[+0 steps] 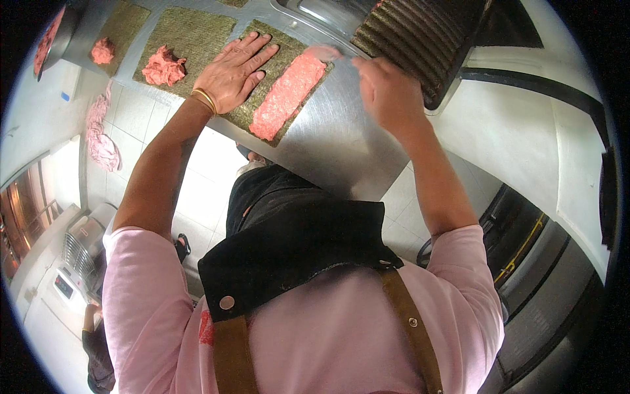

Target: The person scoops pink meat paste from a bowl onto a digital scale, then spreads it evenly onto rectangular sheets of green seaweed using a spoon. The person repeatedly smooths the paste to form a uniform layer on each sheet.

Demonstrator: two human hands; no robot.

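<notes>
A dark green nori sheet lies on the steel table, with a flat strip of pink minced paste spread along its right side. My left hand rests flat on the sheet's left part, fingers stretched out. Beyond the strip's far end, my right hand is closed around the handle of a blurred spreading tool, whose end touches the paste. To the left, a second nori sheet bears a rough mound of paste. A third sheet carries a smaller lump.
At the upper right, a metal tray holds a row of several dark, nori-covered pieces. Another steel tray stands at the far edge. A metal bowl with pink paste sits far left. Another person's arm shows at lower left.
</notes>
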